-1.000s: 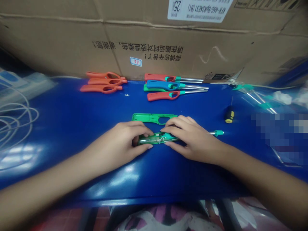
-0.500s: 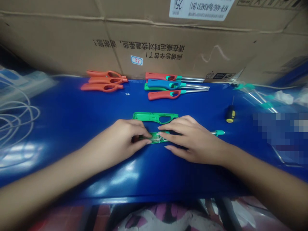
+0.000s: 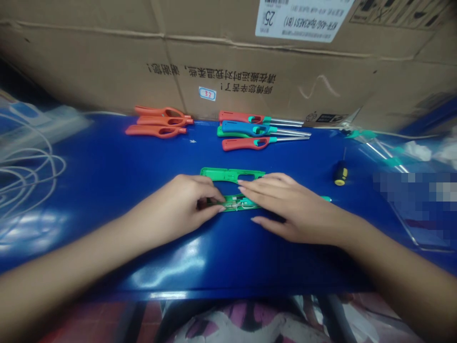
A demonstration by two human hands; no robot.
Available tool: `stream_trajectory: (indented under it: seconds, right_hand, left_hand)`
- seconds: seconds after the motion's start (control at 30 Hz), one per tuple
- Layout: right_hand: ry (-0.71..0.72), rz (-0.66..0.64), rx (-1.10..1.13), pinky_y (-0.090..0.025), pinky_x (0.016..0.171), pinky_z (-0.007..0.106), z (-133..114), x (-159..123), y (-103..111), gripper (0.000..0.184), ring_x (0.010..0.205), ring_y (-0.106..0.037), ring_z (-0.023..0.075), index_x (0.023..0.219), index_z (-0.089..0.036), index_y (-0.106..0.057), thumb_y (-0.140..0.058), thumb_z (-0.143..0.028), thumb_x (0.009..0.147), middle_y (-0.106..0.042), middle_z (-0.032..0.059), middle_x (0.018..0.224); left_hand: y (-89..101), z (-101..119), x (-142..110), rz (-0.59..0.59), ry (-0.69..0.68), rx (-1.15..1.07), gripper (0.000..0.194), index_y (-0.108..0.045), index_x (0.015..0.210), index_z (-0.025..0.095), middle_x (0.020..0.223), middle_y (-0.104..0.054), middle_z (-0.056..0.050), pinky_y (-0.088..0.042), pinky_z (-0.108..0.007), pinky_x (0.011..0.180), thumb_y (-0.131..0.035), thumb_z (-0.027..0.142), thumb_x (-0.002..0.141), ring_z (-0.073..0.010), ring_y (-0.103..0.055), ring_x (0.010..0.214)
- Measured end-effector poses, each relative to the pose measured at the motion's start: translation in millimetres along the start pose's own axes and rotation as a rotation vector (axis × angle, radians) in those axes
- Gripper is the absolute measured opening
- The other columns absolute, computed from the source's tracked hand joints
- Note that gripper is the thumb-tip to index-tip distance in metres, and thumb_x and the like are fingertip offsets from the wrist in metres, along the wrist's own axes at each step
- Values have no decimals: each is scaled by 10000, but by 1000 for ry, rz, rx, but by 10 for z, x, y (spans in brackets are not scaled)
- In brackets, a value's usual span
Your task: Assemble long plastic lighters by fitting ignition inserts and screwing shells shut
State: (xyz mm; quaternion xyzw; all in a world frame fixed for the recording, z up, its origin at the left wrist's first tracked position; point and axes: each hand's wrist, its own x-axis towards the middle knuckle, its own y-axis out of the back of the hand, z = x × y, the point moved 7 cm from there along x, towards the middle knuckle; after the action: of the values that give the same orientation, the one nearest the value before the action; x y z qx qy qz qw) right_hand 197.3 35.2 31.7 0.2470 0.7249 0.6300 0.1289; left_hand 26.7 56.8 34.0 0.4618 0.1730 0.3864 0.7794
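Observation:
A green lighter half-shell (image 3: 246,205) lies open side up in front of me, with a clear fuel tank and small metal parts in it. My left hand (image 3: 194,200) pinches its left end between thumb and fingers. Stretched out over its right part is my right hand (image 3: 285,205), palm down and fingers apart, covering much of the nozzle side. A teal tip (image 3: 326,199) peeks out beyond that hand. Just behind lies the other green half-shell (image 3: 224,175), its right end partly hidden by my right fingers.
Several finished-looking lighters (image 3: 246,144) in red, blue and green lie at the back. Orange shells (image 3: 157,131) are to their left. A black and yellow screwdriver (image 3: 341,174) stands right, near bagged rods (image 3: 382,150). Coiled white cable (image 3: 35,166) lies left; a cardboard box (image 3: 107,62) walls the back.
My right hand has slid slightly to the right, uncovering more of the parts inside the green half-shell. My left hand keeps its grip. The view has shifted a little.

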Motion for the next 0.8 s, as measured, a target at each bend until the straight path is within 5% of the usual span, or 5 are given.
stream_trajectory:
  seconds: [0.1, 0.3, 0.6, 0.8]
  right_hand:
    - [-78, 94, 43, -398, 1050, 404, 140, -21, 119, 335, 1207, -569, 220, 1307, -183, -615, -539, -285, 997, -667, 80, 1305]
    - [-107, 49, 162, -401, 907, 364, 203, -16, 116, 117, 964, -586, 191, 1017, -198, -650, -569, -276, 985, -685, 42, 1014]
    - [-122, 6, 126, -361, 847, 353, 159, 28, 31, 135, 891, -570, 189, 954, -191, -641, -523, -231, 1004, -668, 30, 913]
    - [-119, 45, 129, -364, 862, 350, 207, -24, 133, 96, 931, -585, 185, 996, -200, -645, -555, -218, 967, -684, 29, 983]
  left_hand:
    - [8, 11, -9, -2, -16, 4, 143, -779, 989, 227, 944, -737, -14, -538, -254, 729, -660, 259, 916, -149, -699, 796]
    - [39, 150, -27, 95, -104, 69, 163, -736, 1057, 215, 1003, -713, -21, -536, -266, 734, -621, 248, 947, -163, -681, 875]
    - [-188, 319, -51, 21, -314, 322, 314, -668, 1285, 253, 1415, -559, -109, -490, -491, 1016, -518, 282, 1011, -307, -533, 1261]
    - [-235, 306, -43, 2, -301, 289, 345, -625, 1338, 243, 1351, -607, -91, -497, -460, 1021, -508, 303, 1019, -275, -552, 1241]
